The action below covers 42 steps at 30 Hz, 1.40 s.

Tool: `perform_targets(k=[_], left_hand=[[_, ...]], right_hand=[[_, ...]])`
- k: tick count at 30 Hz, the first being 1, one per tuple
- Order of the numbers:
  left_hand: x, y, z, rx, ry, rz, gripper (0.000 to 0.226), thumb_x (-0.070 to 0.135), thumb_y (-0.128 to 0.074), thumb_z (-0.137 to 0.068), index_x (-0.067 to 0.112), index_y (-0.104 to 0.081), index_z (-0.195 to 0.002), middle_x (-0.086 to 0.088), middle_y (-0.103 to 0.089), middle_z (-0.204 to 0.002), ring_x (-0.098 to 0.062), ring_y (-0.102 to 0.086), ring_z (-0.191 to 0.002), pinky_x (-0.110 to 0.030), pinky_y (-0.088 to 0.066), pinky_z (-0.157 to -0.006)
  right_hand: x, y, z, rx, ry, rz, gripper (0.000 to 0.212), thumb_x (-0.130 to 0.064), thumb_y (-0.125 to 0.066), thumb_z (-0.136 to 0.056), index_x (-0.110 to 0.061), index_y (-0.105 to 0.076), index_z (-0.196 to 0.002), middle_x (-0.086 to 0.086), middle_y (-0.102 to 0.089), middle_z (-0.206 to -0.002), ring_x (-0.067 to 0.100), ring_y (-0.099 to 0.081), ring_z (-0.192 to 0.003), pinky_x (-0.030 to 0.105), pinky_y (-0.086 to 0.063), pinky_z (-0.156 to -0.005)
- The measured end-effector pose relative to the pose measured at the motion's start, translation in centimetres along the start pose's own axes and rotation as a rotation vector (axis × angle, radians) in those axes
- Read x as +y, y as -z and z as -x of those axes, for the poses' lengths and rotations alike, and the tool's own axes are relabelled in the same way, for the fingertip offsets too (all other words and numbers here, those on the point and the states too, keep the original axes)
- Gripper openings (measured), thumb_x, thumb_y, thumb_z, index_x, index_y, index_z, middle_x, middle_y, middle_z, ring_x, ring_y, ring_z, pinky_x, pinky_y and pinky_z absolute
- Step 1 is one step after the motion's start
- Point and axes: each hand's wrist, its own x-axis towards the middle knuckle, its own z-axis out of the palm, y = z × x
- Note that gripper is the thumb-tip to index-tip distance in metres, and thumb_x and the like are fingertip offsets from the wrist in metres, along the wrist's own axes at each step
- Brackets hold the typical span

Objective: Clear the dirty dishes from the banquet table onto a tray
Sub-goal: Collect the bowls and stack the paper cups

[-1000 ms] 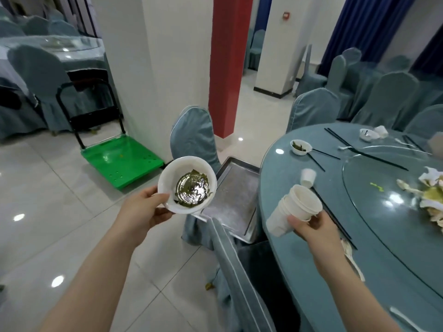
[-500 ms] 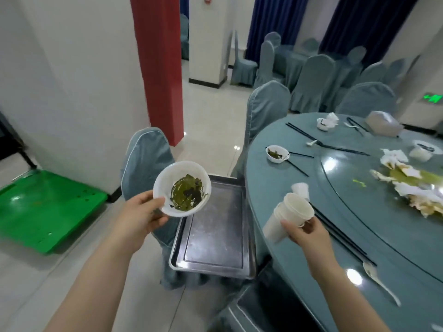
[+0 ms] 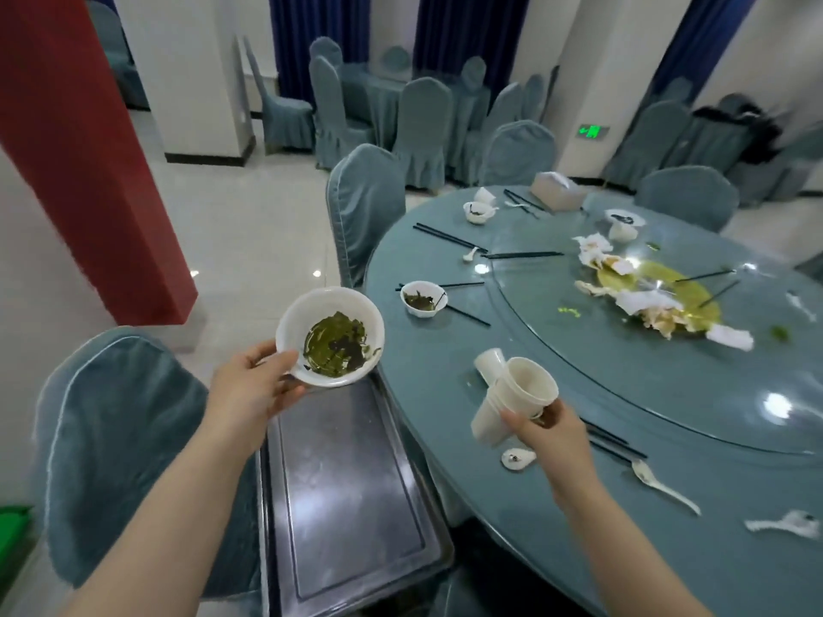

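The left hand (image 3: pixel 249 389) grips a white bowl (image 3: pixel 330 337) by its near rim, thumb over the edge, and holds it above the far end of the bare steel tray (image 3: pixel 343 496), which lies between a covered chair (image 3: pixel 120 447) and the round table (image 3: pixel 445 394). The bowl is tilted toward the camera and carries wet green leaves and some dark liquid; a steeper tilt on the way down could spill that onto the tray or the chair cover. The right hand (image 3: pixel 552 434) clasps a nested stack of paper cups (image 3: pixel 512 403) lying on their side above the table edge; the top cup looks loosely seated, though the view is too soft to be sure, and a quick swing toward the tray might shake it free. A lone cup (image 3: pixel 490 363) lies just behind the stack, and a spoon (image 3: pixel 518 458) sits right under the wrist, easy to knock to the floor. More remains on the table: a second bowl (image 3: pixel 423 299) with leaves, chopsticks (image 3: pixel 450 238), and scraps on the glass turntable (image 3: pixel 623 371). With both hands full, nothing can steady the tray, which may overhang its support and tip under an off-centre load.
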Motion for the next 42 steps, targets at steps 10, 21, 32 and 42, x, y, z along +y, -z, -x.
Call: perform_targets(k=[10,21,32,42], left_hand=[[1.6,-8.7,-13.5,-0.069,0.001,-0.047,0.018,0.010,-0.063,-0.089,0.010,-0.064,-0.107,-0.011,-0.070,-0.092,-0.019,-0.066,-0.069,-0.018,-0.053,-0.050],[-2.9,-17.5,-25.5,-0.120,0.179,-0.185,0.007,0.006,-0.067,-0.085,0.007,-0.064,-0.092,-0.011,-0.069,-0.085,-0.020,-0.069,-0.070,-0.020,-0.055,-0.051],[-8.1,-22.5,-32.8,-0.028,0.275,-0.212,0.016,0.003,-0.064,-0.087,0.009,-0.056,-0.100,-0.005,-0.059,-0.081,-0.019,-0.063,-0.068,-0.019,-0.055,-0.049],[-10.5,-25.1,-33.7,-0.111,0.317,-0.286,0.037,0.009,-0.057,-0.093,-0.003,-0.048,-0.127,-0.015,-0.059,-0.100,-0.019,-0.060,-0.070,-0.019,-0.056,-0.053]], right_hand=[[0.9,-1.6,-11.5,0.142,-0.037,-0.011,0.038,-0.017,-0.083,-0.069,-0.025,-0.063,-0.101,-0.007,-0.071,-0.099,0.006,-0.067,-0.088,0.031,-0.054,-0.075],[4.3,-2.0,-14.6,0.285,-0.126,-0.050,0.046,-0.022,-0.083,-0.068,-0.027,-0.061,-0.109,-0.011,-0.071,-0.102,0.008,-0.066,-0.095,0.033,-0.052,-0.081],[6.4,-1.0,-17.7,0.301,-0.166,-0.114,0.042,-0.011,-0.080,-0.071,-0.025,-0.062,-0.106,-0.010,-0.072,-0.099,0.004,-0.067,-0.091,0.017,-0.052,-0.067],[7.7,0.2,-19.8,0.294,-0.176,-0.155,0.044,-0.007,-0.078,-0.073,-0.022,-0.061,-0.111,-0.009,-0.072,-0.103,0.006,-0.068,-0.093,0.019,-0.053,-0.070]])
